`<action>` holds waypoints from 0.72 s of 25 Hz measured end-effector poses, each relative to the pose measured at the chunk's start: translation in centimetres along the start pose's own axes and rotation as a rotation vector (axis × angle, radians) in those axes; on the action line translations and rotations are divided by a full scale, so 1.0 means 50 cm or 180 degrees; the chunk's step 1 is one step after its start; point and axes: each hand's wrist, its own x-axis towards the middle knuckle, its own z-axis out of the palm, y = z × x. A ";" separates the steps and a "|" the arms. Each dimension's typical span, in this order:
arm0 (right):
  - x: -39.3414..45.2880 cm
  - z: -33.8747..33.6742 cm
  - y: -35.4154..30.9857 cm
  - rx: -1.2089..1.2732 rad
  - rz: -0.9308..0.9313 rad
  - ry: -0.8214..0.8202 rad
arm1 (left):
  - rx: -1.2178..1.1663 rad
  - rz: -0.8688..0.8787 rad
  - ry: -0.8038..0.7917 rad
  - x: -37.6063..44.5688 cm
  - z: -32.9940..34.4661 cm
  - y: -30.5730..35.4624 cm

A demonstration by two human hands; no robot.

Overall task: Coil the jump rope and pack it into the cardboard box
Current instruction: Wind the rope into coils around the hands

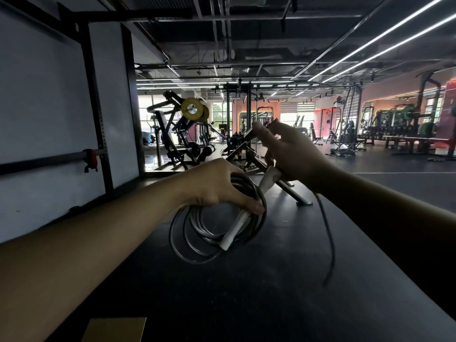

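Note:
My left hand (217, 186) grips a bundle of grey jump rope (197, 233) wound into several loops, together with a white handle (234, 230) that lies across the coil. My right hand (293, 151) is raised just to the right and a little higher, closed on the rope's other end and a second, darker handle near its fingertips. A loose length of rope (329, 243) hangs in a curve below my right wrist. A tan corner of the cardboard box (113, 329) shows at the bottom edge, below my left forearm.
I stand on a dark gym floor (271, 304). A white wall with a black rack frame (96, 107) and a bar with a red clamp (90, 157) runs along the left. A bench frame (291, 191) and weight machines (182, 134) stand ahead.

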 end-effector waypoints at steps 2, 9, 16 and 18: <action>0.008 -0.017 0.007 0.0141 0.0105 0.0072 | -0.0421 0.0139 0.0294 -0.006 0.001 -0.007; -0.025 -0.015 0.024 0.0748 0.0346 -0.0536 | -0.2633 -0.0083 0.2370 0.005 -0.024 -0.032; -0.044 0.099 -0.010 0.1881 0.0308 -0.0025 | -0.3698 -0.0390 0.3336 0.045 0.012 0.005; -0.045 0.112 -0.017 0.2315 0.0289 0.0226 | -0.3712 -0.0426 0.3389 0.047 0.016 0.005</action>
